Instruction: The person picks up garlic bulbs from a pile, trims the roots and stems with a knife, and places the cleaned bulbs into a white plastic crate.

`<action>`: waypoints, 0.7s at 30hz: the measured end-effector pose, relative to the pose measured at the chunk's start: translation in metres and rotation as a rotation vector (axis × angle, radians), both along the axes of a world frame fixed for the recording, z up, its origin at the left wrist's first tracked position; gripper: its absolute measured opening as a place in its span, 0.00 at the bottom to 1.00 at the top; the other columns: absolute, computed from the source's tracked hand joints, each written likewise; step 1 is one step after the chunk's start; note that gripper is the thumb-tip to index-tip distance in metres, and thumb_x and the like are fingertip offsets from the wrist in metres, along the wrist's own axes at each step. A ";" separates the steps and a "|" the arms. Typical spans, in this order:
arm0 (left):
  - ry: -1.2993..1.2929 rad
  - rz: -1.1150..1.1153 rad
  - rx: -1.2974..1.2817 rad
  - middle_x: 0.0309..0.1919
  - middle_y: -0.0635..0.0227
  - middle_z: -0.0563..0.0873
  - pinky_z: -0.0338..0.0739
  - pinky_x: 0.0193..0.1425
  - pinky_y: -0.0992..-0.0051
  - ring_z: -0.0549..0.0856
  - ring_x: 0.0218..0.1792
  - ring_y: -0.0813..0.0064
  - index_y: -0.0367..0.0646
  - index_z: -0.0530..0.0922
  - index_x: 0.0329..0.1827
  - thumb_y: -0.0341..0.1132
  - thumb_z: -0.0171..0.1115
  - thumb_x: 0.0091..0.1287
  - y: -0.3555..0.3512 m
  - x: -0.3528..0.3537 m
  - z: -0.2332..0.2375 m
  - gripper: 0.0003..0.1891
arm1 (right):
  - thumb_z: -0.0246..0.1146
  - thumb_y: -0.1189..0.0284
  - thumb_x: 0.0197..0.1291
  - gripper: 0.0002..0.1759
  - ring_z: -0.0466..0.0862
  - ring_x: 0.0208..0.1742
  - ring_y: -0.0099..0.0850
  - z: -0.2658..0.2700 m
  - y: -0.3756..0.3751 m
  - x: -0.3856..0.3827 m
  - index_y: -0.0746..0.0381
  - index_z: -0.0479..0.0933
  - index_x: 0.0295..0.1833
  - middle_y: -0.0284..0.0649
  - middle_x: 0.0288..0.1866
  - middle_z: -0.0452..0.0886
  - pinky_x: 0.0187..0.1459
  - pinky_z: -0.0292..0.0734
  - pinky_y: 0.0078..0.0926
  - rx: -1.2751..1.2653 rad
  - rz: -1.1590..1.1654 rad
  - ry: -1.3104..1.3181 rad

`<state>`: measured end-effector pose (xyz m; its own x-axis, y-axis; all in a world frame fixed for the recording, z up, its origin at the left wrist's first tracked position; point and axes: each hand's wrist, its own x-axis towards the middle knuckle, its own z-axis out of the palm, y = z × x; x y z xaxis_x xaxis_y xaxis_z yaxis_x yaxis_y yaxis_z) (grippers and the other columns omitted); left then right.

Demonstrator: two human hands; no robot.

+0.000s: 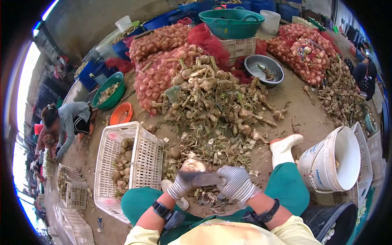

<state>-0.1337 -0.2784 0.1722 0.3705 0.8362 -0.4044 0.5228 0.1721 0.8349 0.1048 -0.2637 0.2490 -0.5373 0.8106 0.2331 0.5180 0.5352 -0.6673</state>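
Both hands wear striped gloves and meet low in the centre, above trimmings on the ground. My right hand point(237, 183) is closed around one end of a dark, broad-bladed knife point(200, 179). The blade reaches left across my left hand point(178, 188), whose fingers are mostly hidden behind it, so its hold is unclear. Just beyond the blade, near my left hand, is a rounded pale-brown object point(193, 165); I cannot tell whether it is touched. A large heap of garlic bulbs with stalks point(208, 85) lies in front.
A white crate point(139, 163) with bulbs stands at left, a white bucket point(322, 163) at right and a black tub point(335, 222) below it. Farther off are a metal basin point(264, 69), an orange basin point(121, 113), red net sacks point(157, 77) and a bent-over person point(73, 120).
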 end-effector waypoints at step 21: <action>-0.221 0.132 0.331 0.56 0.64 0.73 0.72 0.57 0.69 0.74 0.54 0.69 0.43 0.64 0.60 0.35 0.45 0.68 0.014 0.004 -0.011 0.18 | 0.56 0.70 0.44 0.09 0.78 0.28 0.45 -0.033 0.028 0.017 0.61 0.75 0.32 0.45 0.25 0.78 0.33 0.76 0.35 -0.396 -0.169 -0.249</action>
